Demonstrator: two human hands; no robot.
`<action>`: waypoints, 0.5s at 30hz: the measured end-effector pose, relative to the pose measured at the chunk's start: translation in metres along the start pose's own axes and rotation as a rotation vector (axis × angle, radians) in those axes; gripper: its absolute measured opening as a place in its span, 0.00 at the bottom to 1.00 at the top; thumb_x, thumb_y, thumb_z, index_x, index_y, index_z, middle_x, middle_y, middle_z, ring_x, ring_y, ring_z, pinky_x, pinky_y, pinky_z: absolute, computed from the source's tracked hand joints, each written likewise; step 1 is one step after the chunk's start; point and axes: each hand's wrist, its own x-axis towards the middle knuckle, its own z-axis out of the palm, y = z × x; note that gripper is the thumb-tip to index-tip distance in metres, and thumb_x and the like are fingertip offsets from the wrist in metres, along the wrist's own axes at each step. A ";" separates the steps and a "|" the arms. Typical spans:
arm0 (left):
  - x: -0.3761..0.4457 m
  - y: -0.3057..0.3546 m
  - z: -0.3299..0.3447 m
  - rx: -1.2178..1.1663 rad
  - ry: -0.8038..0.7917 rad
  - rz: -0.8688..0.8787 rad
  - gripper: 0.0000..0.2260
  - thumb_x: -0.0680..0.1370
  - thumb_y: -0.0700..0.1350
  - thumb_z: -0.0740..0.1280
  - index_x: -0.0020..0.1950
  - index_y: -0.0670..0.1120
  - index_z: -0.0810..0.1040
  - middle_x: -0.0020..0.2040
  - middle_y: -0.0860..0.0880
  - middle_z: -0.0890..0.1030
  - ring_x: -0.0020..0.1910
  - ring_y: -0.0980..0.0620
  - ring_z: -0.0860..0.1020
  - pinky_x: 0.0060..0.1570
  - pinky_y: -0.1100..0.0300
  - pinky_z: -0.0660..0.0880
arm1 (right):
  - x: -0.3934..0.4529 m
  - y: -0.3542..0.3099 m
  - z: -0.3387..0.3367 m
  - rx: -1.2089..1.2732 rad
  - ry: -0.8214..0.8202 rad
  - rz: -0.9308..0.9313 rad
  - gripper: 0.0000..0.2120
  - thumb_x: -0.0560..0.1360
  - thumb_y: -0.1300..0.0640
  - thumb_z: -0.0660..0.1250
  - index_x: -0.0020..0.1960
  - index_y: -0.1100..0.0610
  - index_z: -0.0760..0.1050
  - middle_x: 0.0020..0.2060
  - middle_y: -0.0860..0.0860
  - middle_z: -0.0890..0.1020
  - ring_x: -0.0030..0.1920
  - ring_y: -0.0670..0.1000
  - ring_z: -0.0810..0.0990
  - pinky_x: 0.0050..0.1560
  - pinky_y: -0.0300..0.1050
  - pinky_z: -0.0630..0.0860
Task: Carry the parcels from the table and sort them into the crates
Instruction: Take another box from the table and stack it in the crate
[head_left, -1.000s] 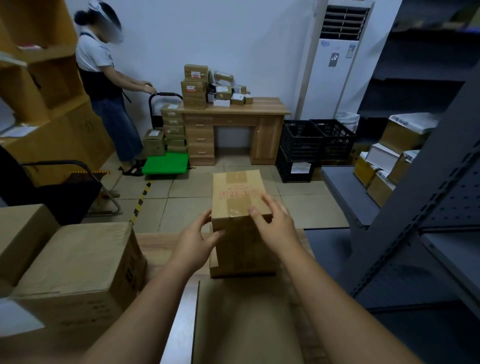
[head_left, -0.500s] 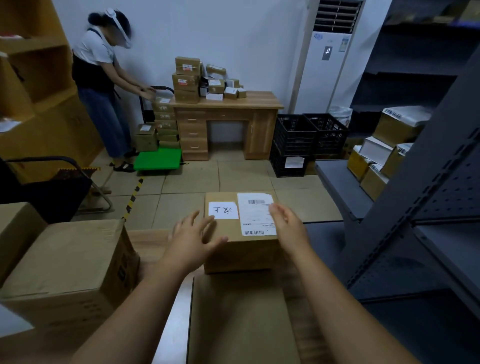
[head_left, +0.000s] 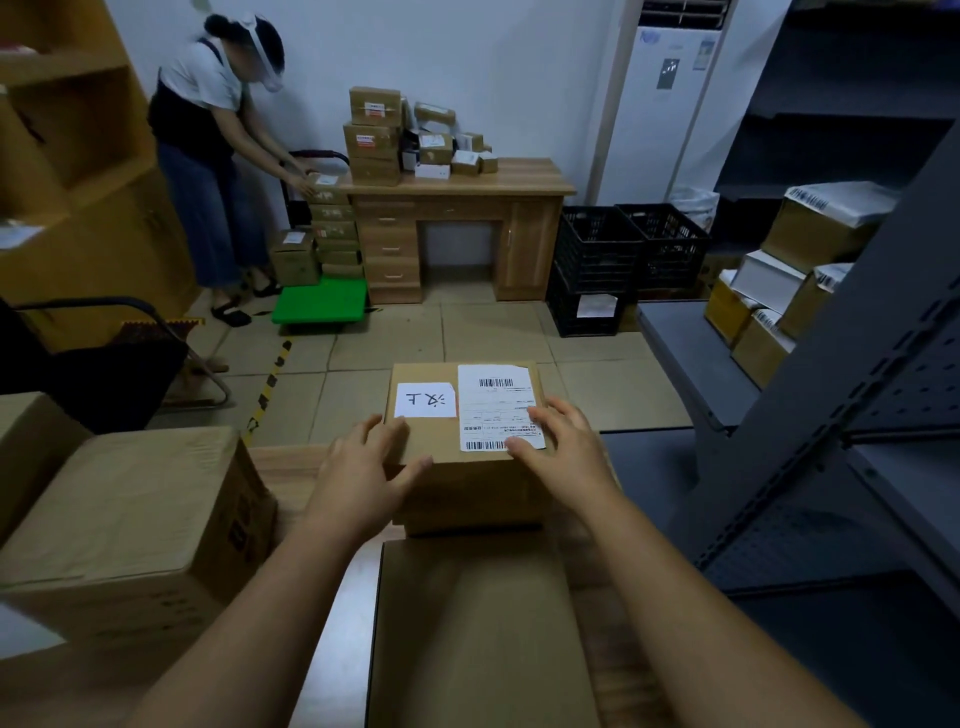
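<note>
A brown cardboard parcel (head_left: 441, 467) lies on the near wooden table (head_left: 280, 467), its top showing a white shipping label and a small handwritten note. My left hand (head_left: 363, 478) rests with spread fingers on its near left corner. My right hand (head_left: 566, 447) lies flat on its near right edge, over the label's corner. Neither hand is closed around the box. Black plastic crates (head_left: 602, 260) stand stacked on the floor to the right of the far desk.
A large carton (head_left: 130, 525) sits on the table at left and a flat one (head_left: 478, 634) lies just before me. A grey metal shelf rack (head_left: 857, 405) with parcels is at right. A person loads boxes onto a green trolley (head_left: 322, 304) beside the desk (head_left: 457, 228).
The parcel was upright on its end a second ago; it has been tipped over flat with the label face up. My hands moved from gripping its sides to resting on its top.
</note>
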 end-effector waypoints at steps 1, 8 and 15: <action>-0.001 0.003 -0.001 0.031 0.001 0.030 0.27 0.76 0.64 0.62 0.73 0.60 0.64 0.76 0.52 0.60 0.73 0.45 0.62 0.68 0.43 0.66 | 0.002 0.001 -0.002 -0.017 -0.002 -0.006 0.25 0.79 0.48 0.68 0.73 0.53 0.71 0.75 0.45 0.63 0.73 0.48 0.64 0.65 0.38 0.60; 0.008 0.001 -0.009 0.161 0.192 0.021 0.17 0.79 0.54 0.64 0.68 0.55 0.73 0.75 0.48 0.63 0.74 0.44 0.59 0.70 0.43 0.60 | 0.003 0.000 -0.016 -0.234 0.090 -0.126 0.14 0.78 0.44 0.64 0.47 0.52 0.83 0.45 0.42 0.74 0.51 0.47 0.75 0.49 0.46 0.74; -0.021 0.030 -0.003 0.121 -0.103 0.322 0.39 0.66 0.79 0.52 0.72 0.60 0.68 0.74 0.57 0.61 0.74 0.53 0.53 0.71 0.51 0.52 | 0.010 -0.003 -0.016 -0.193 -0.099 0.058 0.24 0.79 0.44 0.64 0.74 0.47 0.70 0.72 0.50 0.68 0.71 0.52 0.66 0.68 0.50 0.65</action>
